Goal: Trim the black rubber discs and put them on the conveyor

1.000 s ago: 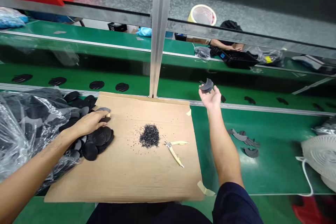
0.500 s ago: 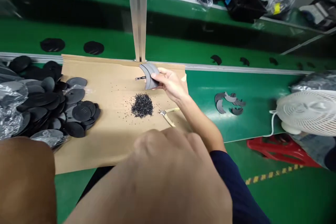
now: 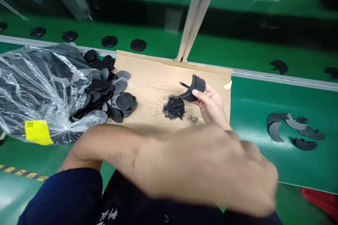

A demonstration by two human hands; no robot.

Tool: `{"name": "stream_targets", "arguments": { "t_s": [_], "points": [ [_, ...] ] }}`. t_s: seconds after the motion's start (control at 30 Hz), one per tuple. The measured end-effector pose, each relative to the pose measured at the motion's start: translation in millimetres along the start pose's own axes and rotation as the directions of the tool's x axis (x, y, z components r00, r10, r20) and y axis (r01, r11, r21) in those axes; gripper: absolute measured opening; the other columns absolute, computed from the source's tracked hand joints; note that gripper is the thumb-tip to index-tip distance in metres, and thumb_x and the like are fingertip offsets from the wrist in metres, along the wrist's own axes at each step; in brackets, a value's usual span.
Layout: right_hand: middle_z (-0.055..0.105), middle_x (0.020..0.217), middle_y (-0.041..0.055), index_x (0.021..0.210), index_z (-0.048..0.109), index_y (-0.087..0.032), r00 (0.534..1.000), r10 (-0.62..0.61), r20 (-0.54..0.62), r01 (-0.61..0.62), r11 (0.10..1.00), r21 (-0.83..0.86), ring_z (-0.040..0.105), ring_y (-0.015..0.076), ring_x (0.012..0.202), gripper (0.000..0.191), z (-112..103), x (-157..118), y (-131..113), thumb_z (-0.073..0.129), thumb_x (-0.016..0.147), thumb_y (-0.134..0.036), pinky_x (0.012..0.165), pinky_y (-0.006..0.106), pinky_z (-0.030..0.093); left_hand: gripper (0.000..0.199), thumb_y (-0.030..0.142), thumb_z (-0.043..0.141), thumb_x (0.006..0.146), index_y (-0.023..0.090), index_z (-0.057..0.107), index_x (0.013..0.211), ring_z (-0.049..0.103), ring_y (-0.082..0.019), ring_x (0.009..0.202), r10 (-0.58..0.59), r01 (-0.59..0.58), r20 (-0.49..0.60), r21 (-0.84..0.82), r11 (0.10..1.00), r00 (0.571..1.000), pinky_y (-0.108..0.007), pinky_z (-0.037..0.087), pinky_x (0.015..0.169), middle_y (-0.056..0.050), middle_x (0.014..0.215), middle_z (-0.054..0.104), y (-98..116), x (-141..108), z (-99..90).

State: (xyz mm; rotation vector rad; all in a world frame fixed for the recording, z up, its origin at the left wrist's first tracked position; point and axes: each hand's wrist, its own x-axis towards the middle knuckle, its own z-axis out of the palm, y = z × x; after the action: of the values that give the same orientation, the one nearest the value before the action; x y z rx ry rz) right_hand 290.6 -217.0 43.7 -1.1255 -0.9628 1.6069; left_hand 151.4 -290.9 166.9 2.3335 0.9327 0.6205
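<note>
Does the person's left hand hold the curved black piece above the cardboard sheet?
No: the right hand grips the curved black piece, while the blurred left hand is lower down, apart from it.

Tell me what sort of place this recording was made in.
Probably a factory production floor, with small parts being handled by hand. A green conveyor belt runs past the bench, black moulded pieces lie spaced along it, and a clear plastic bag holds a bulk batch of similar parts.

A green conveyor surface [image 3: 253, 112] is carrying crescent-shaped black pieces [image 3: 276, 132] at right, while an aluminium upright [image 3: 199, 10] is rising at upper centre.
</note>
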Motion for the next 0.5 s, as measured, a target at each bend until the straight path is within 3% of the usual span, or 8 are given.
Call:
{"name": "stream_targets", "arguments": {
  "t_s": [0.07, 0.1, 0.17, 0.23, 0.33, 0.5],
  "points": [
    [0.076, 0.081, -0.0001, 0.092, 0.064, -0.023, 1.0, -0.004, -0.026, 0.004, 1.0, 0.015, 0.072, 0.018, 0.073, 0.042, -4, -3, 9, 0.09, 0.066, -0.045, 0.072, 0.034, 0.063, 0.01, 0.023, 0.058, 0.099, 0.028, 0.065, 0.095, 0.072, -0.018, 0.09, 0.065, -0.064, 0.005, -0.081, 0.995, 0.998, -0.031, 0.061, 0.073, 0.0, 0.095, 0.072, -43, 5, -0.4],
    [0.076, 0.08, -0.0004, 0.09, 0.064, -0.023, 0.999, -0.017, -0.043, 0.018, 1.0, 0.022, 0.072, 0.0175, 0.072, 0.042, -5, -5, 14, 0.09, 0.066, -0.046, 0.071, 0.033, 0.063, 0.009, 0.023, 0.057, 0.1, 0.025, 0.065, 0.102, 0.072, -0.017, 0.092, 0.044, -0.048, -0.031, -0.141, 0.989, 0.999, -0.029, 0.06, 0.076, 0.0, 0.1, 0.073, -67, 4, 2.8],
    [0.076, 0.081, -0.0011, 0.094, 0.067, -0.024, 0.995, -0.059, -0.075, 0.061, 0.998, 0.029, 0.071, 0.0167, 0.071, 0.043, -6, -8, 22, 0.09, 0.067, -0.048, 0.071, 0.033, 0.062, 0.016, 0.026, 0.056, 0.1, 0.019, 0.062, 0.113, 0.072, -0.016, 0.092, -0.117, 0.076, -0.129, -0.287, 0.955, 0.985, -0.026, 0.059, 0.078, -0.003, 0.104, 0.073, -110, 0, 13.8],
    [0.077, 0.084, -0.0006, 0.103, 0.07, -0.024, 0.994, -0.093, -0.065, 0.094, 0.995, 0.021, 0.072, 0.0174, 0.074, 0.045, -5, -11, 27, 0.089, 0.07, -0.048, 0.074, 0.034, 0.063, 0.027, 0.028, 0.059, 0.098, 0.015, 0.059, 0.121, 0.071, -0.015, 0.089, -0.242, 0.162, -0.145, -0.419, 0.894, 0.959, -0.025, 0.059, 0.075, -0.006, 0.103, 0.074, -139, -5, 26.9],
    [0.078, 0.088, 0.0014, 0.104, 0.076, -0.023, 0.992, -0.125, -0.023, 0.125, 0.992, -0.003, 0.073, 0.0195, 0.083, 0.044, -6, -14, 29, 0.089, 0.071, -0.049, 0.081, 0.036, 0.063, 0.036, 0.032, 0.061, 0.095, 0.015, 0.056, 0.127, 0.07, -0.015, 0.088, -0.321, 0.209, -0.155, -0.49, 0.846, 0.934, -0.025, 0.058, 0.074, -0.007, 0.103, 0.073, -154, -9, 40.3],
    [0.077, 0.086, 0.0005, 0.1, 0.078, -0.025, 0.994, -0.103, -0.027, 0.103, 0.994, -0.022, 0.073, 0.0194, 0.085, 0.037, -10, -21, 32, 0.089, 0.072, -0.047, 0.082, 0.035, 0.062, 0.019, 0.034, 0.065, 0.094, 0.019, 0.063, 0.105, 0.056, -0.011, 0.066, -0.305, 0.228, -0.183, -0.349, 0.909, 0.935, -0.023, 0.049, 0.06, 0.001, 0.076, 0.061, -155, -8, 41.2]
  ]
}}
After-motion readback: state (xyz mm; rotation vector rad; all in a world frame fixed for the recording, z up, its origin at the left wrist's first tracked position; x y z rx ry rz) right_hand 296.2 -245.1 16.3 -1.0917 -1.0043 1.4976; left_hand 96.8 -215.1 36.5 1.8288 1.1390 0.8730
